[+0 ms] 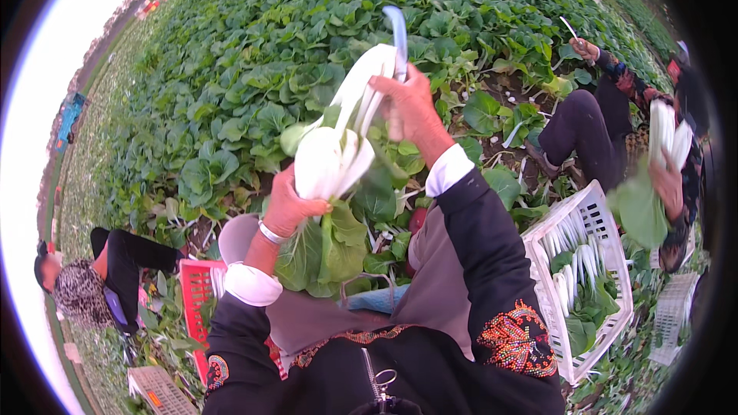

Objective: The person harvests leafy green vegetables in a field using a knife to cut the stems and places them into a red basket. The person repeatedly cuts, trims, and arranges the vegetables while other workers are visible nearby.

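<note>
In my left hand (291,202) are white-stemmed leafy greens, like bok choy (323,164), their stems up and their broad leaves hanging down over my lap. Higher and to the right, my right hand (412,104) is closed around a knife with a pale blue, curved blade (396,29) that points up. White stalks (372,69) lie between the thumb of that hand and the blade; whether they are a separate plant is unclear. Both hands are above my knees, at the edge of the growing greens.
A white plastic crate (620,265) with cut greens stands at my right, a red crate (193,300) at my left. One co-worker (611,104) sits close on the right with a knife and greens; another (86,288) sits at the left. Dense leafy rows (259,57) lie ahead.
</note>
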Available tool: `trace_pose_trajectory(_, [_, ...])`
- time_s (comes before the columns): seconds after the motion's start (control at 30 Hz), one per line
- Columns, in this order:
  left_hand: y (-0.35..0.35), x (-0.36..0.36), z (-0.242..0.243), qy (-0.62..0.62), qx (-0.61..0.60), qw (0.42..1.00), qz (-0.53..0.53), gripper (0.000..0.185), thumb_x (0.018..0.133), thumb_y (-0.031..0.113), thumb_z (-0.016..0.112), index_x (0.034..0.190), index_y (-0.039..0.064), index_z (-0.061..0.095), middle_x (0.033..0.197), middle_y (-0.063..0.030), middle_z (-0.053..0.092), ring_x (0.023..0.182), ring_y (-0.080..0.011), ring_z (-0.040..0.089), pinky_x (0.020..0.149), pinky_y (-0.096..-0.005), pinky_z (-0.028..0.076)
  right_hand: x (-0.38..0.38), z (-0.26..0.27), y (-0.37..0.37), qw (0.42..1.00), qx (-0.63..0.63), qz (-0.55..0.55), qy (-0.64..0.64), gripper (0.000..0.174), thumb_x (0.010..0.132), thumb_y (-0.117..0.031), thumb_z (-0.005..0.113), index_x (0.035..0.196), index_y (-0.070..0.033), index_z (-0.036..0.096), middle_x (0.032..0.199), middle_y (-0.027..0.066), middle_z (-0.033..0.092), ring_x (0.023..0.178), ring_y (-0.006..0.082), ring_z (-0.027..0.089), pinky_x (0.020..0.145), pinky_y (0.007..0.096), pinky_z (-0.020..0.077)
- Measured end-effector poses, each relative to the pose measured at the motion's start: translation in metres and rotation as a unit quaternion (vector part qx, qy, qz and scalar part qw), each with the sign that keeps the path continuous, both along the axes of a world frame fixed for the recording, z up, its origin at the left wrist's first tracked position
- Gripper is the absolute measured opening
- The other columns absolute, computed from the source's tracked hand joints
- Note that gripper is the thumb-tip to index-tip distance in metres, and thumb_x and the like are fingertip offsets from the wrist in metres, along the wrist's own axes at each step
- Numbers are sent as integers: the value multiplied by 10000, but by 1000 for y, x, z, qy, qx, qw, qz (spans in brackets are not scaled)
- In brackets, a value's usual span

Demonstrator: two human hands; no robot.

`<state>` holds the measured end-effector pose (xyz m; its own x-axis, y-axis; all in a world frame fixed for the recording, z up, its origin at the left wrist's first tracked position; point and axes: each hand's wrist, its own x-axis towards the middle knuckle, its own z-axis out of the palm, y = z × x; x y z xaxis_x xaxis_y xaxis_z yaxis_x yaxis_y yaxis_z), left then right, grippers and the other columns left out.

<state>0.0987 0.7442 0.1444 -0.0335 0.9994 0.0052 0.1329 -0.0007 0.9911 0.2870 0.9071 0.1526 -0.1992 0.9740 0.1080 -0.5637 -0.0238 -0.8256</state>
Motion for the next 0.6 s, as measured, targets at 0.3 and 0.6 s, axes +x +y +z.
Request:
trace_pose_trajectory(0.3, [2, -30, -9, -268, 76, 957, 83, 372, 634, -55, 614, 1003, -58, 565, 827, -81, 629, 690, -157, 622, 657, -264, 525, -35, -7, -25, 935, 159, 69, -310, 489, 627, -161, 760, 1018, 30, 538, 802, 47, 594, 687, 123, 559, 664, 266, 474])
trace_pose_trajectory(0.6, [-4, -28, -48, -254, 57, 957, 128, 499, 622, -31, 677, 1103, -20, 548, 961, -55, 624, 829, -121, 591, 738, -265, 500, -66, -22, -48, 962, -10, 202, -186, 384, 681, -6, 669, 1027, -16, 501, 689, -4, 508, 433, 71, 454, 365, 215, 368])
